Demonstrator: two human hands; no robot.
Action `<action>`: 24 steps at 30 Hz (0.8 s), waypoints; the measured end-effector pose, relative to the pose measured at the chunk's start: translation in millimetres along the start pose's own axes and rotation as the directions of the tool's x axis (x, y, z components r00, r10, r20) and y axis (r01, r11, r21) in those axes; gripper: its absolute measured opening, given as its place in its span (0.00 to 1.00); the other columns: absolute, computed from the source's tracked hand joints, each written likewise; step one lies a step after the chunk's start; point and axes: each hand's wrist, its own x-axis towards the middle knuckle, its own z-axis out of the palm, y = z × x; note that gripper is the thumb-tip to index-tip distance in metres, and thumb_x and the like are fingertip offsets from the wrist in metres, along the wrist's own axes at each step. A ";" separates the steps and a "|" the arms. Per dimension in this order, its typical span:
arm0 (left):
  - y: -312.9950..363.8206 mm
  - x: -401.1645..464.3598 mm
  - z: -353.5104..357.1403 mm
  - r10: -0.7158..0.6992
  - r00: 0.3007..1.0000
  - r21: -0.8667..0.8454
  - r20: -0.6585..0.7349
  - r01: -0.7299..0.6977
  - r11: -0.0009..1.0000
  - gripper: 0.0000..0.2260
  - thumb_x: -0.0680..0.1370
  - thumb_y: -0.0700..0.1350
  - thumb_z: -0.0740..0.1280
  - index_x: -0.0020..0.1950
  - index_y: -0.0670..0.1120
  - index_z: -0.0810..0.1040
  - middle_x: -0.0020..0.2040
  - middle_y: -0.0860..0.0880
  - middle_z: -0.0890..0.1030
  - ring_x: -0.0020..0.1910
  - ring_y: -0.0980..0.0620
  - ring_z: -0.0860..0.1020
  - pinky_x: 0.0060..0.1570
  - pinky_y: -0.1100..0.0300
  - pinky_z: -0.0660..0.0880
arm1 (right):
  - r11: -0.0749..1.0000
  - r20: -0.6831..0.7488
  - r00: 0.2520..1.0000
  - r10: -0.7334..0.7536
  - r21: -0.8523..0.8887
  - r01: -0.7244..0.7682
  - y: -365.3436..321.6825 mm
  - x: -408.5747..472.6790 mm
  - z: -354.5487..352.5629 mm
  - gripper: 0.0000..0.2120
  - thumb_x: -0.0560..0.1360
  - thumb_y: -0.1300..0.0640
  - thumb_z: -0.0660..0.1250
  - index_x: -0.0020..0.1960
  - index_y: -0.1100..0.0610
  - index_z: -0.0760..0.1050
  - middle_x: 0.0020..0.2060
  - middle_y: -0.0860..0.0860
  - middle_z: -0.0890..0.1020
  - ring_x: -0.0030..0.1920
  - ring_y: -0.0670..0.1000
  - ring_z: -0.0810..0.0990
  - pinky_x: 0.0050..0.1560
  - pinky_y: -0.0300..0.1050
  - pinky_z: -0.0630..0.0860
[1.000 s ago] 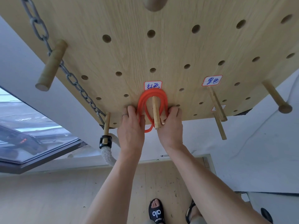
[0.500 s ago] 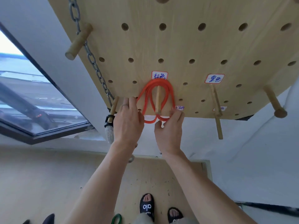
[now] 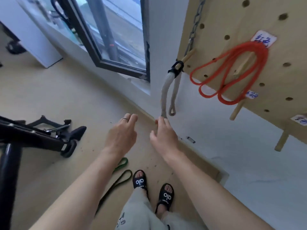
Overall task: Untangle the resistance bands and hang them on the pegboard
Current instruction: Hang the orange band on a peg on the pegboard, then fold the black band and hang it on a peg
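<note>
- I see the red band [image 3: 232,70] hanging in several loops over a wooden peg [image 3: 243,67] on the pegboard [image 3: 282,47], just below a small handwritten label [image 3: 264,39]; its lowest loops dangle near the board's bottom edge.
- My left hand [image 3: 122,135] is out in front of me over the floor [image 3: 49,100], fingers loose and spread, holding nothing; a ring [image 3: 125,118] sits on one finger.
- My right hand [image 3: 163,136] is beside it, apart from it, fingers relaxed and slightly bent, also empty; its fingertips sit just below the end of a white rope in the view, and I cannot tell whether they touch it.
- The white rope [image 3: 166,90] hangs doubled from a black strap [image 3: 177,68] on a peg at the board's left edge, under a metal chain [image 3: 194,29].
- On the floor by my feet lie a green band [image 3: 122,163] and a dark band [image 3: 116,183], the green one partly hidden behind my left forearm; the two lie near each other, and I cannot tell whether they cross.
- I am wearing black sandals [image 3: 140,180], standing close to the wall.
- Black equipment with straps [image 3: 49,136] rests on the floor to the left.
- A dark-framed window [image 3: 106,37] sits low in the wall to the left of the board.
- More bare pegs stick out along the board's lower right, one [image 3: 236,110] just under the red loops.
</note>
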 end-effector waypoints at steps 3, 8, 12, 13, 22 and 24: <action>-59.0 -37.8 9.9 -0.203 0.976 -0.043 0.078 0.207 0.977 0.15 0.75 0.37 0.65 0.61 0.44 0.71 0.53 0.40 0.78 0.39 0.35 0.79 0.34 0.45 0.77 | 0.993 0.160 0.983 -0.089 -0.059 0.099 -19.1 -1.4 39.7 0.15 0.81 0.57 0.65 0.66 0.55 0.69 0.59 0.52 0.75 0.53 0.52 0.78 0.51 0.44 0.76; -145.8 -99.4 40.0 -0.384 0.916 -0.077 0.116 0.394 0.916 0.14 0.76 0.37 0.65 0.61 0.44 0.73 0.55 0.42 0.77 0.46 0.37 0.79 0.40 0.48 0.74 | 0.953 0.419 0.893 -0.163 -0.167 0.252 -48.2 2.8 121.9 0.15 0.81 0.54 0.63 0.66 0.55 0.69 0.61 0.53 0.75 0.57 0.55 0.78 0.53 0.50 0.76; -210.4 -142.4 92.7 -0.497 0.840 -0.057 0.219 0.520 0.853 0.11 0.77 0.39 0.65 0.59 0.44 0.72 0.55 0.43 0.75 0.45 0.36 0.79 0.38 0.52 0.67 | 0.897 0.585 0.793 -0.170 -0.242 0.371 -54.8 6.8 210.4 0.16 0.80 0.57 0.62 0.66 0.56 0.69 0.62 0.55 0.75 0.60 0.59 0.77 0.53 0.51 0.76; -225.7 -152.9 111.4 -0.518 0.820 -0.042 0.244 0.543 0.839 0.12 0.77 0.39 0.65 0.60 0.44 0.72 0.55 0.42 0.75 0.46 0.36 0.79 0.38 0.52 0.67 | 0.882 0.618 0.768 -0.168 -0.254 0.397 -52.8 8.3 236.2 0.16 0.79 0.57 0.62 0.66 0.57 0.70 0.62 0.55 0.75 0.60 0.60 0.76 0.54 0.51 0.75; -324.8 -216.5 369.9 -0.622 0.625 0.109 0.472 0.659 0.745 0.25 0.76 0.50 0.69 0.71 0.48 0.69 0.65 0.46 0.75 0.63 0.43 0.77 0.58 0.49 0.75 | 0.720 0.838 0.512 -0.187 -0.238 0.652 54.4 20.8 522.3 0.21 0.77 0.53 0.65 0.69 0.57 0.69 0.61 0.56 0.76 0.61 0.61 0.75 0.55 0.53 0.71; -341.0 -223.3 444.4 -0.646 0.581 0.139 0.495 0.681 0.719 0.27 0.75 0.52 0.71 0.71 0.48 0.69 0.66 0.47 0.75 0.64 0.44 0.76 0.59 0.50 0.73 | 0.668 0.865 0.461 -0.198 -0.225 0.709 95.0 24.8 589.7 0.25 0.77 0.51 0.67 0.71 0.56 0.67 0.63 0.55 0.75 0.63 0.60 0.73 0.57 0.53 0.70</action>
